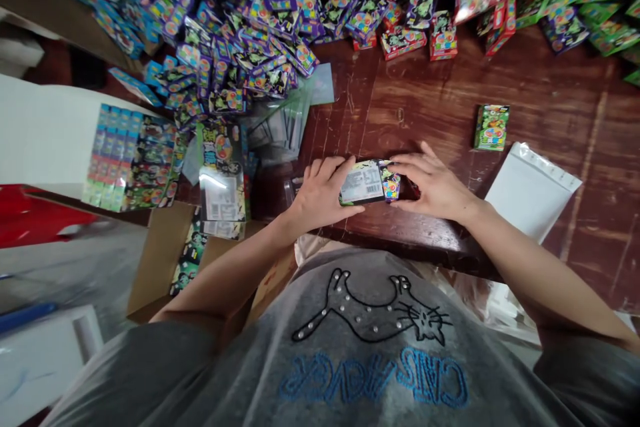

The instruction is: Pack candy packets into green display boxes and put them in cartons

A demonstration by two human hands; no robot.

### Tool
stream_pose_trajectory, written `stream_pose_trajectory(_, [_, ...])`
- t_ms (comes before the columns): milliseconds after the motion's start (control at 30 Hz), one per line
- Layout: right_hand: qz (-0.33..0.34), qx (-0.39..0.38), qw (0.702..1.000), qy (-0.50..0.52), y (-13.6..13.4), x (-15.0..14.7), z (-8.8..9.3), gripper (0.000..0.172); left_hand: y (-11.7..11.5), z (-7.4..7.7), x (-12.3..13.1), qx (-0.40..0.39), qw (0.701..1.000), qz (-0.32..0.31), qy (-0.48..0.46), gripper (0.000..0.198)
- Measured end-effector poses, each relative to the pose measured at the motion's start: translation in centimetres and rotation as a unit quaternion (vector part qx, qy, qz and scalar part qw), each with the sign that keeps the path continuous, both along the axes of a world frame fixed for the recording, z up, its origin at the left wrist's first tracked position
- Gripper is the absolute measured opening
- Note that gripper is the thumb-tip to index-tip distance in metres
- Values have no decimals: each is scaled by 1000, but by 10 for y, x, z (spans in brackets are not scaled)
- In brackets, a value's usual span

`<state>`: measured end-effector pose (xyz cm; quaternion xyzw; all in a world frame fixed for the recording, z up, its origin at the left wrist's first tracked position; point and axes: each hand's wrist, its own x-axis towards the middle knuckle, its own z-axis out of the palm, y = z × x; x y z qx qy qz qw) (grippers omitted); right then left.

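My left hand [323,193] grips the left end of a flat printed box [363,183], its pale label and barcode facing up. At the right end of that box, a small purple box [391,185] with colourful print shows. My right hand [433,183] closes around the small purple box, thumb on the near side and fingers on the far side. Beneath the right palm is something dark red, mostly hidden. Whether the purple box sits inside the printed box or against its end, I cannot tell. Both hands are just above the table's near edge.
Heaped small boxes [280,33] in blue, purple, red and green line the far side of the table [400,93]. One green box [492,127] stands beside a white pouch [533,190]. To the left are clear sleeves [285,123], neat box rows [115,157] and an open carton [155,260].
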<state>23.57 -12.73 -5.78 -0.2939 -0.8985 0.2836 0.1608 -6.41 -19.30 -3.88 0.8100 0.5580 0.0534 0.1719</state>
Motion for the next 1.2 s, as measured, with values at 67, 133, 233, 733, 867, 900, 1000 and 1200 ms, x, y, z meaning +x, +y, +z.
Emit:
stream_pose_trajectory(67, [30, -6, 1000, -5, 1, -3, 1, 74, 2, 1, 0, -9, 1000, -25, -5, 106])
stream_pose_trajectory(133, [48, -14, 999, -18, 4, -1, 5, 93, 5, 2, -2, -18, 999, -45, -11, 106])
stream_pose_trajectory(233, [47, -13, 998, -49, 12, 20, 14, 124, 9, 2, -6, -16, 999, -49, -8, 107])
stream_pose_trajectory(733, [32, -48, 997, -42, 30, 25, 11, 68, 18, -2, 3, -9, 998, -54, -24, 108])
stream_pose_trajectory(867, [-10, -48, 998, -43, 32, 34, 13, 72, 16, -3, 2, -8, 998, -49, -26, 107])
stream_pose_trajectory(900, [-21, -44, 998, -43, 30, 33, 12, 75, 16, -3, 3, -6, 999, -44, -25, 107])
stream_pose_trajectory(1000, [-22, -33, 999, -32, 18, 25, 7, 80, 14, -2, 6, -7, 999, -30, -18, 106])
stream_pose_trajectory(1200, [28, -55, 998, -18, -11, 2, 5, 110, 15, 2, 13, -11, 999, -51, -6, 108])
